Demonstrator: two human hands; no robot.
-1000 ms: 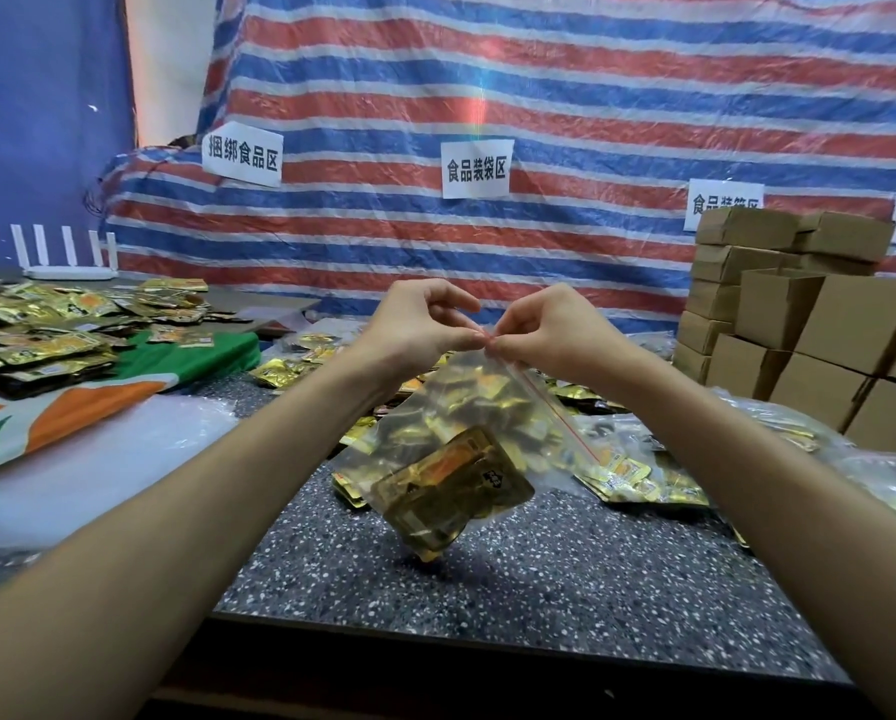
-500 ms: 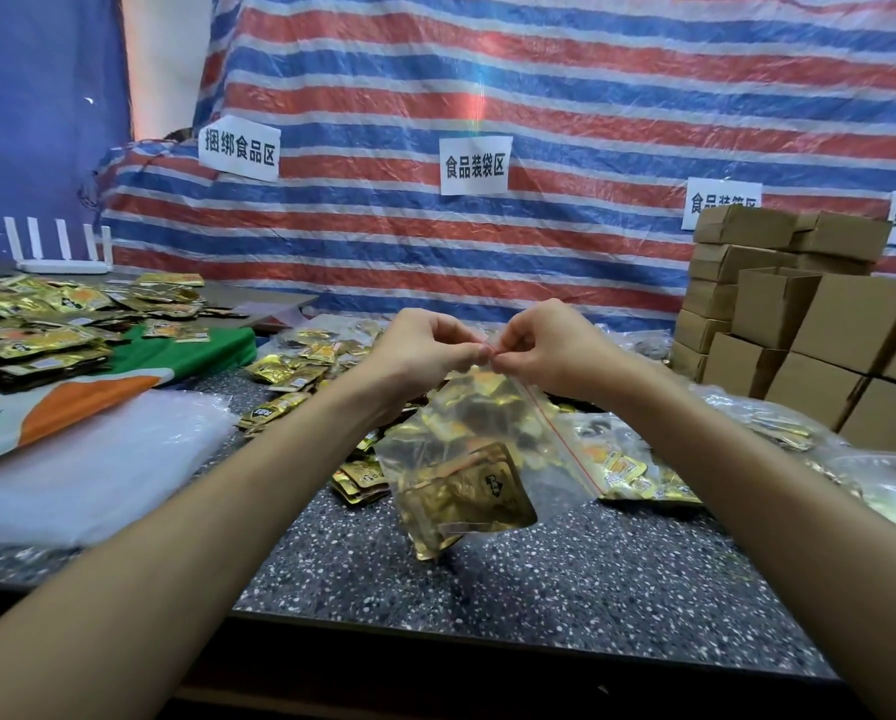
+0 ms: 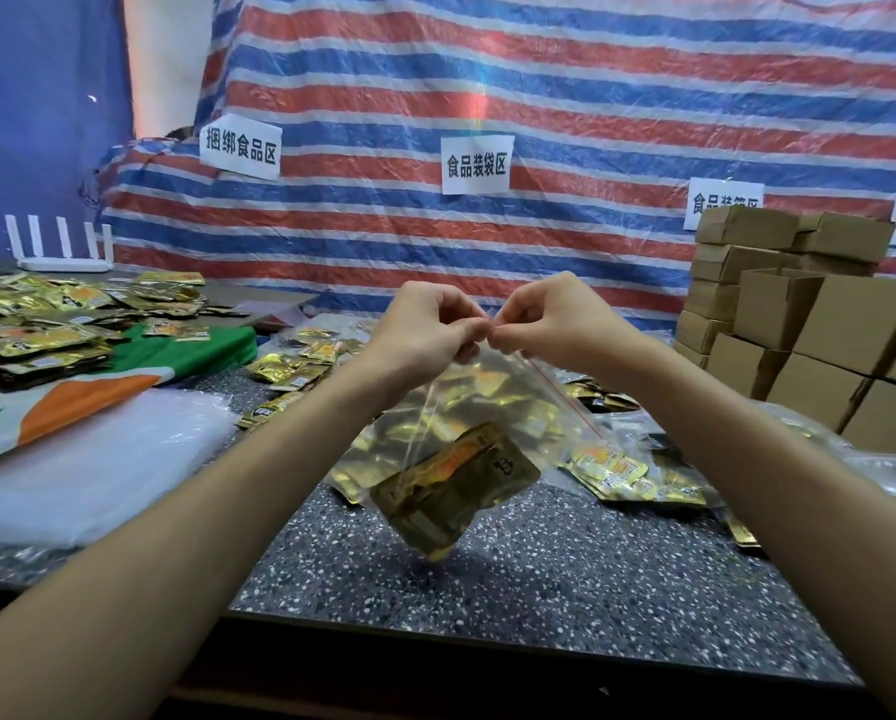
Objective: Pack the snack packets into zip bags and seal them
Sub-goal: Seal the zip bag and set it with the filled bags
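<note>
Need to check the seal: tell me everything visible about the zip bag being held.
The zip bag is thin, clear, crinkled plastic with a red line along its zip edge. It hangs tilted, that edge sloping down to the right. The left hand and right hand both pinch the edge's upper end. Gold foil snack packets bunch in its lowest corner. It seems to hang above the speckled table, not resting on it. Whether the zip is closed cannot be told.
</note>
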